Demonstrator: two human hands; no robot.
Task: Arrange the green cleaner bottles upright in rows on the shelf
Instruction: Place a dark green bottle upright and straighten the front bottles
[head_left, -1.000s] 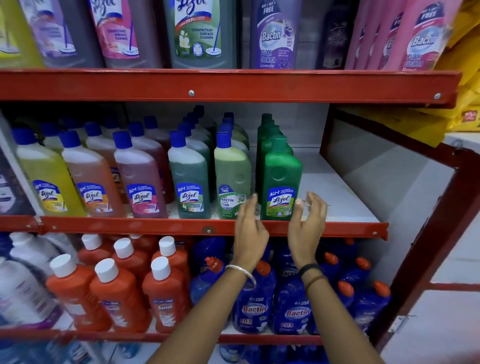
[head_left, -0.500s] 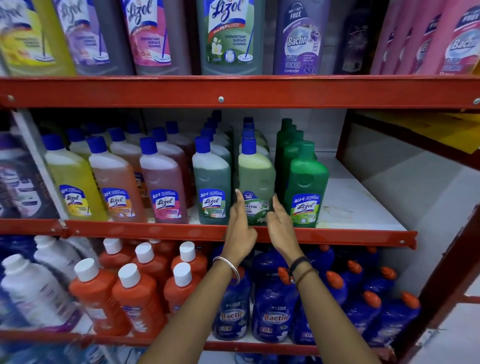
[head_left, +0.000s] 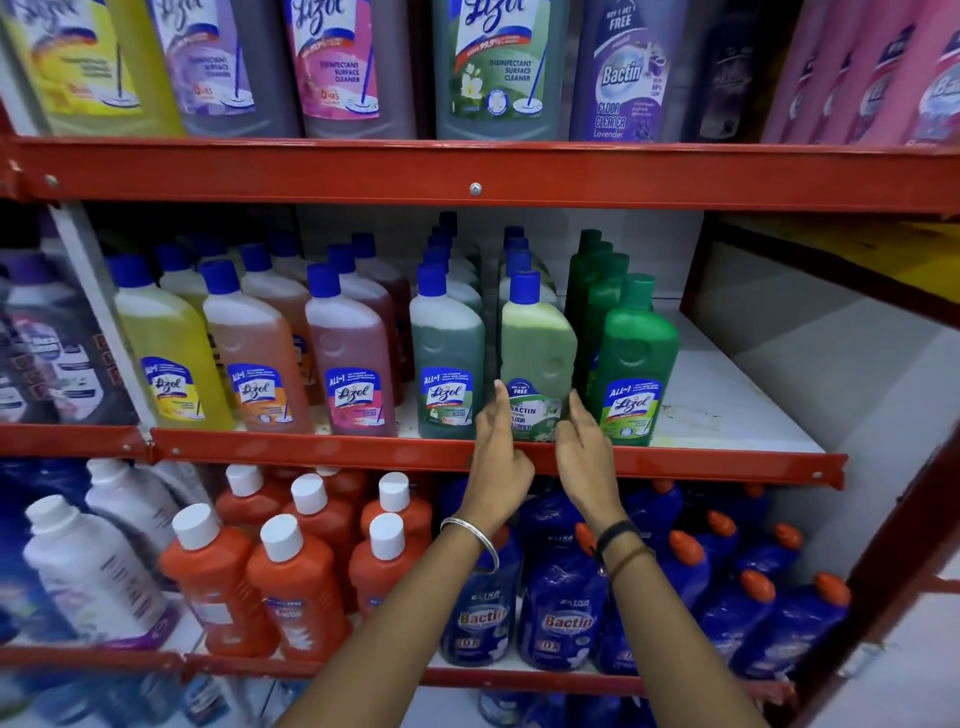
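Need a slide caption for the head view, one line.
Left hand and right hand flank the light-green Bactin bottle at the red middle shelf edge.

Red-edged white shelf; upright cleaner bottles in rows, right end bare.

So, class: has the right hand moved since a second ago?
Yes. The right hand shifted left, from in front of the dark green Lizol bottle to the light green Bactin bottle.
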